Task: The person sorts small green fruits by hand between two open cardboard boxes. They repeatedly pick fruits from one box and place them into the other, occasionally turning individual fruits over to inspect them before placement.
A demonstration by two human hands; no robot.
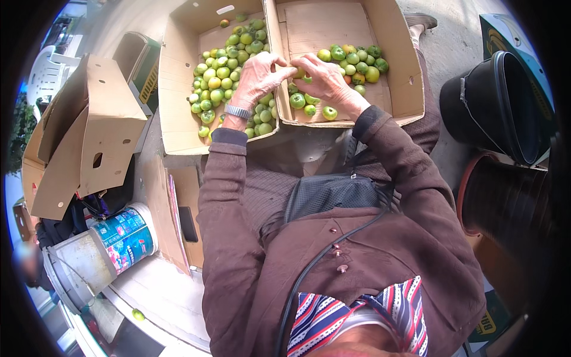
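Note:
Two open cardboard boxes stand side by side before me. Many green tomatoes (216, 83) fill much of the left cardboard box (178, 89); the right cardboard box (328, 22) holds a smaller group of green and orange tomatoes (359, 67). Over the wall between the boxes, my left hand (264, 76) has its thumb and index finger stretched towards the other hand; whether it pinches something is hard to tell. My right hand (322, 78) is bent over the right box's near left corner, its fingertips around a yellowish-green tomato (299, 72). The fingertips of both hands nearly meet.
A black bucket (482, 105) stands at the right, above a dark round container (504, 192). Folded cardboard boxes (111, 111) and a white bucket with a colourful label (129, 238) are at the left. One green tomato (138, 314) lies on a white surface. Part of another person shows at the far left edge.

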